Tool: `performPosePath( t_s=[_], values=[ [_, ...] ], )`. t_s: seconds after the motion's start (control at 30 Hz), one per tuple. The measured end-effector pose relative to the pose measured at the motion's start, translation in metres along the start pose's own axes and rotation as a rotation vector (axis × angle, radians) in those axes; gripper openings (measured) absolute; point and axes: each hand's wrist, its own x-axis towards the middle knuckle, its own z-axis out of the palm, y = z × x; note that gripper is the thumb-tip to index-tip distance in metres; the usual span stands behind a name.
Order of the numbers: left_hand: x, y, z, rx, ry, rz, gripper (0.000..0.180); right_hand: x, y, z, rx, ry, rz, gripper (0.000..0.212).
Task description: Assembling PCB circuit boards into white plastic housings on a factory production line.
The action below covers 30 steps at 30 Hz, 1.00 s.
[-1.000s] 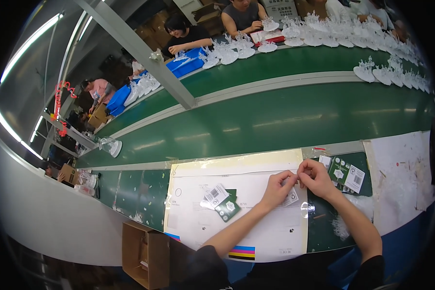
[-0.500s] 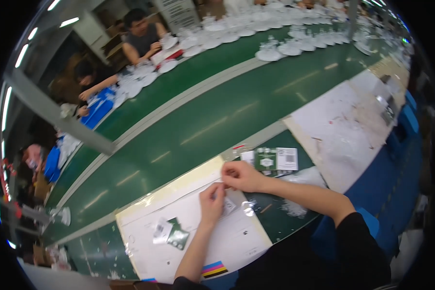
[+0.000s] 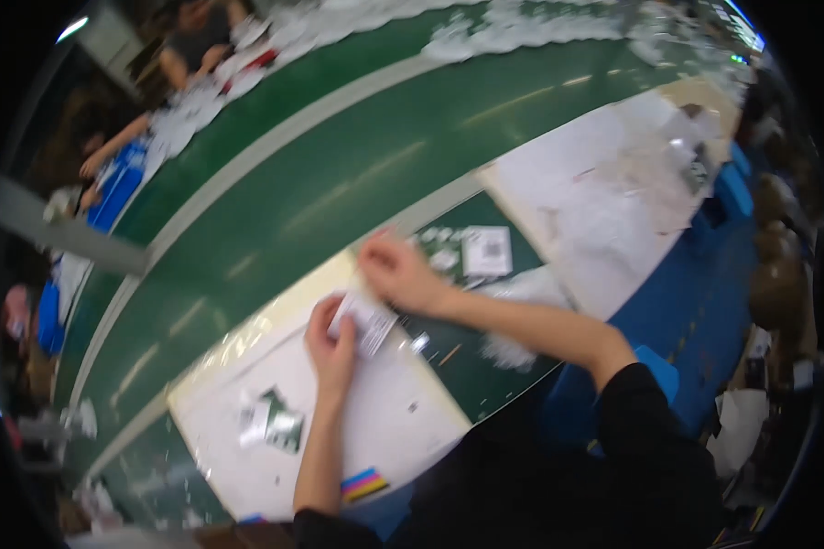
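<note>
My left hand (image 3: pixel 331 343) is closed around a small white printed card (image 3: pixel 372 328), thumb in front, above the white sheet. Up and to the right, my right hand (image 3: pixel 401 273) is curled and smeared by motion. Whether it holds anything is unclear. It is beside a group of flat packets, one green (image 3: pixel 438 254) and one white with a dark square code (image 3: pixel 488 251). On the sheet below my left hand lie a green-and-white packet (image 3: pixel 285 428) and a white one (image 3: pixel 254 421), partly overlapping.
A white work sheet (image 3: pixel 375 412) lies on the green table, with another large sheet (image 3: pixel 568 183) at right. Clear plastic bags (image 3: pixel 513 348) lie between them. Across the green surface, a person (image 3: pixel 192 50) works beside rows of white discs. A grey post (image 3: pixel 73 229) stands at left.
The view has shifted, so everything appears further left and higher. My hands have drawn apart. The white card shows more fully in my left hand, while my right has moved toward the packets.
</note>
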Motion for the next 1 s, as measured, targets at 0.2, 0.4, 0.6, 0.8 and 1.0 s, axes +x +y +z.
performPosePath(
  t_s=[0.2,0.4,0.6,0.8,1.0],
  values=[
    [-0.002,0.004,-0.005,-0.25,0.001,-0.134,0.022,0.006,-0.005,0.004,0.169,-0.047,0.074,0.009],
    [-0.007,-0.001,-0.008,-0.32,0.064,-0.16,0.018,0.004,-0.005,0.009,0.161,-0.062,0.081,0.009],
    [-0.002,-0.007,-0.017,-0.279,0.014,0.004,0.02,-0.001,-0.013,0.012,0.152,-0.109,0.067,0.008],
    [0.0,-0.002,-0.013,-0.354,-0.045,-0.028,0.023,-0.003,-0.012,0.011,0.111,-0.175,0.045,0.009],
    [0.0,-0.003,-0.013,0.047,-0.195,0.219,0.039,0.004,-0.005,0.004,0.21,-0.137,0.069,0.012]
  ],
)
